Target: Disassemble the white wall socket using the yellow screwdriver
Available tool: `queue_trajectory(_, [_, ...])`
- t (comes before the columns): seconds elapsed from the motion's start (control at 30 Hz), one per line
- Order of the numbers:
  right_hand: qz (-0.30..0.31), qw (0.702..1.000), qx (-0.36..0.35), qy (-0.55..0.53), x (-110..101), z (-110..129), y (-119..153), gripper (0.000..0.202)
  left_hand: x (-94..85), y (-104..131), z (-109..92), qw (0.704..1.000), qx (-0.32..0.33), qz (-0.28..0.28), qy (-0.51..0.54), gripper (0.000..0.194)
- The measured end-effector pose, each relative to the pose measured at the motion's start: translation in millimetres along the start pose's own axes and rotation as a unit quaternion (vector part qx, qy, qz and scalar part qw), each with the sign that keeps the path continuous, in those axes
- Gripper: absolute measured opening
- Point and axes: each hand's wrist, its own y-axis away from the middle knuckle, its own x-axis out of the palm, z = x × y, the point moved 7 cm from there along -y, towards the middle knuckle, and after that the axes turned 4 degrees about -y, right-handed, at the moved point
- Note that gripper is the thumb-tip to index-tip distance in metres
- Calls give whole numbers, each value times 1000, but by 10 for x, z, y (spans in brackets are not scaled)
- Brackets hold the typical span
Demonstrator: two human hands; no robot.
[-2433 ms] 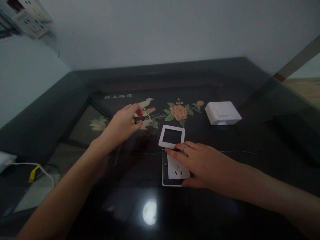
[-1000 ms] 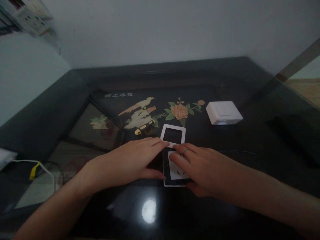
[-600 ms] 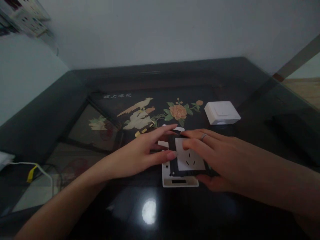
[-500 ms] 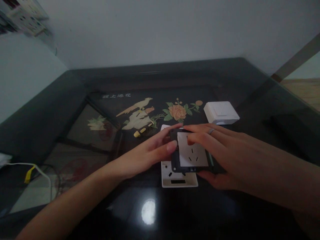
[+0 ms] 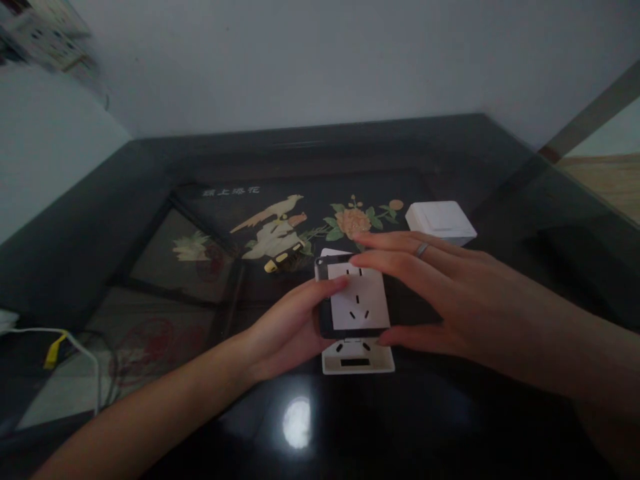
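Observation:
A wall socket (image 5: 359, 303) with a white slotted face and a black frame is held above the glass-topped table. My left hand (image 5: 295, 320) is closed on its left side, thumb over the white face and the other fingers underneath. From the right, my right hand (image 5: 435, 287), with a ring on one finger, spans the socket. Its index fingertip is at the top edge and its thumb at the lower right corner. Below the socket lies a white socket cover (image 5: 357, 367) with slots, mostly hidden by it.
A white box-shaped switch or socket unit (image 5: 441, 221) stands behind my right hand. A yellow-and-black object (image 5: 283, 259) lies on the table (image 5: 280, 160) over its bird-and-flower picture. At left runs a white cable (image 5: 90, 353) with a yellow tag; a wall rises behind.
The socket has shifted left. My left thumb has moved onto its white face, and my right index finger has slid from the face to the top edge.

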Motion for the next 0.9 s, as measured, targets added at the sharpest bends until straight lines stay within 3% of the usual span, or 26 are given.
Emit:
queue_trajectory(0.1, [-55,998,32,-15,-109,-107,20,43,-16,14,-81,999,9,-39,11,26])
queue_trajectory(0.23, [-86,994,63,-37,-167,-171,27,18,23,54,-185,998,46,-25,17,27])
queue_trajectory(0.4, [-87,990,84,-70,-106,-175,3,26,12,80,-210,998,64,-8,-6,24])
queue_trajectory(0.7, [-90,982,99,-132,-107,-132,0,21,75,116,-233,993,79,87,-21,25])
queue_trajectory(0.9, [-92,983,86,-131,-107,-106,-4,24,107,126,-225,993,70,91,8,18])
